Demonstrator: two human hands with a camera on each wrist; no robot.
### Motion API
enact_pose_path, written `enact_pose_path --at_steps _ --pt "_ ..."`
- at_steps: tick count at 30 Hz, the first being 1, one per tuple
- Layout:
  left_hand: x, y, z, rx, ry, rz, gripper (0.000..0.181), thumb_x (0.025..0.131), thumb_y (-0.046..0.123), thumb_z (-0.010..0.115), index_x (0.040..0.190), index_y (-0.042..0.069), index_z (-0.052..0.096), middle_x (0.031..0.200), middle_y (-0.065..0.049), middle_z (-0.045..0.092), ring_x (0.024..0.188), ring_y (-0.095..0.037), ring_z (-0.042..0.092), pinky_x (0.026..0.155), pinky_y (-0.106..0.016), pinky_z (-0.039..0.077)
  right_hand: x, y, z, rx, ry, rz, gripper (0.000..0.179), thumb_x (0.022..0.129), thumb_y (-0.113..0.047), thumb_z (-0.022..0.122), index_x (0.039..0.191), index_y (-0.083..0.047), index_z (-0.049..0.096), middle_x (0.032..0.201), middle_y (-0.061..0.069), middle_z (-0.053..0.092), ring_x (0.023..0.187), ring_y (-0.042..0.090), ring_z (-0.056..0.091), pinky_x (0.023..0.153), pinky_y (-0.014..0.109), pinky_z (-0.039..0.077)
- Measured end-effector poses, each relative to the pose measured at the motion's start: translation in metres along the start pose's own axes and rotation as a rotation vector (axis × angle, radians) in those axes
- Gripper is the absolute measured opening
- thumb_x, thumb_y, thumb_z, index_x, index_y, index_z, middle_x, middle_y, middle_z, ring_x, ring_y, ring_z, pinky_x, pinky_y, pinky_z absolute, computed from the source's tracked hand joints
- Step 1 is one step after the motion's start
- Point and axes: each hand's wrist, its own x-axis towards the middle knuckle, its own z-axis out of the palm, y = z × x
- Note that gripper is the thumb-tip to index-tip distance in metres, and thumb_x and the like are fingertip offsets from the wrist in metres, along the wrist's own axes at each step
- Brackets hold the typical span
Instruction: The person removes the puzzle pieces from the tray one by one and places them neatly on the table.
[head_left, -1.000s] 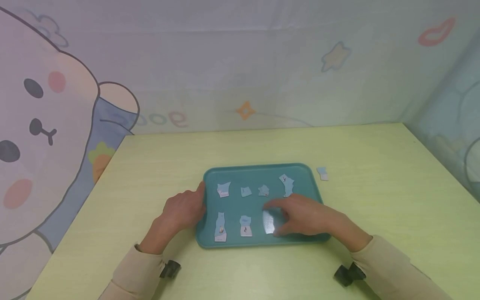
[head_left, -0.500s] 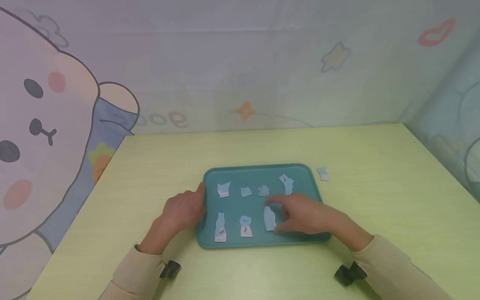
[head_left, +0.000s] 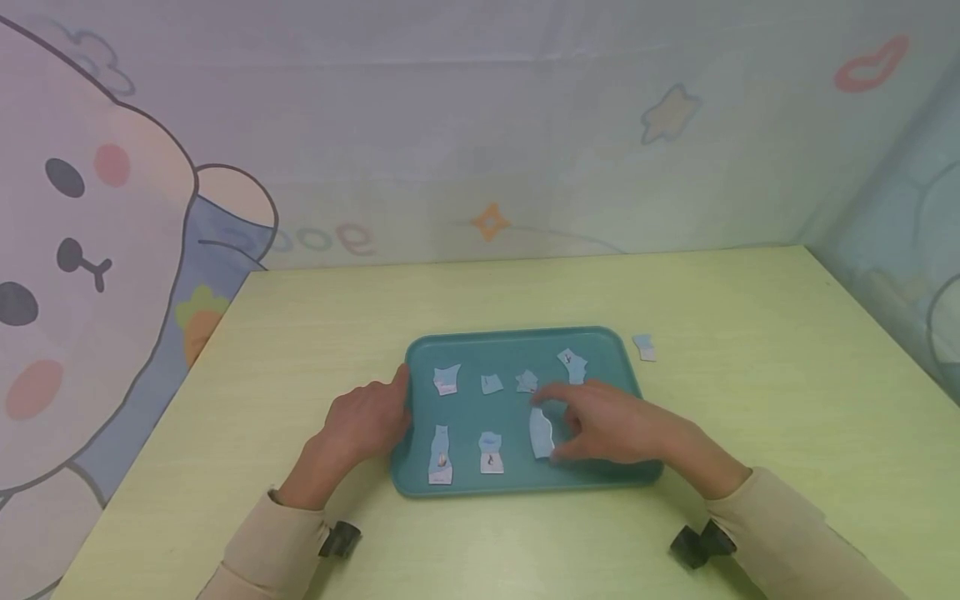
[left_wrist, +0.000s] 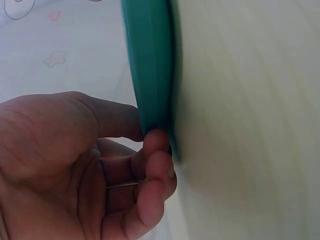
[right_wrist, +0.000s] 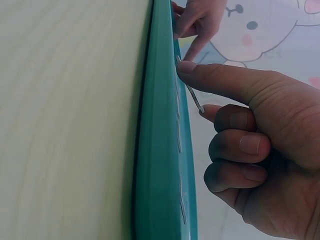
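A teal tray (head_left: 465, 412) lies on the table, with several light-blue and white puzzle pieces spread over it. My left hand (head_left: 371, 417) grips the tray's left rim, thumb on one side and curled fingers on the other in the left wrist view. Over the tray's right half, my right hand (head_left: 615, 421) pinches a curved puzzle piece (head_left: 541, 433) by its two ends between thumb and index finger. The right wrist view shows this puzzle piece (right_wrist: 195, 98) tilted and raised off the tray, the other fingers curled in.
Beyond the tray's right end, one puzzle piece (head_left: 644, 347) rests on the pale yellow table (head_left: 750, 358). Near my right hand lies a piece with a dark figure (head_left: 573, 367), partly covered by it. A cartoon-printed cloth (head_left: 450, 125) hangs behind the table.
The pinched puzzle piece has shifted slightly away from me and to the right, and its bright glare has gone. My left hand stays on the tray rim.
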Motion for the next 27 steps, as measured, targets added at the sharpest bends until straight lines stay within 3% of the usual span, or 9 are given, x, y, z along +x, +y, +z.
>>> enact_pose_path --at_steps 18,27 --pt "0.002 -0.002 0.001 -0.002 -0.020 -0.015 0.064 0.104 0.012 0.053 0.161 -0.007 0.030 0.079 -0.008 0.056 0.071 -0.021 0.054 0.057 -0.033 0.037 -0.003 0.000 -0.015 0.006 -0.007 0.052 0.060 0.090 -0.025 0.084 0.144 -0.015 0.059 0.060 -0.010 0.042 0.055 0.005 0.037 0.057 0.025 0.032" --pt "0.002 -0.002 0.002 -0.009 -0.019 -0.015 0.064 0.104 0.011 0.052 0.162 -0.007 0.030 0.077 -0.008 0.055 0.070 -0.021 0.053 0.056 -0.033 0.037 -0.006 0.003 -0.021 0.025 0.012 0.029 0.057 0.091 -0.023 0.083 0.143 -0.014 0.060 0.059 -0.010 0.038 0.054 0.005 0.034 0.055 0.026 0.032"
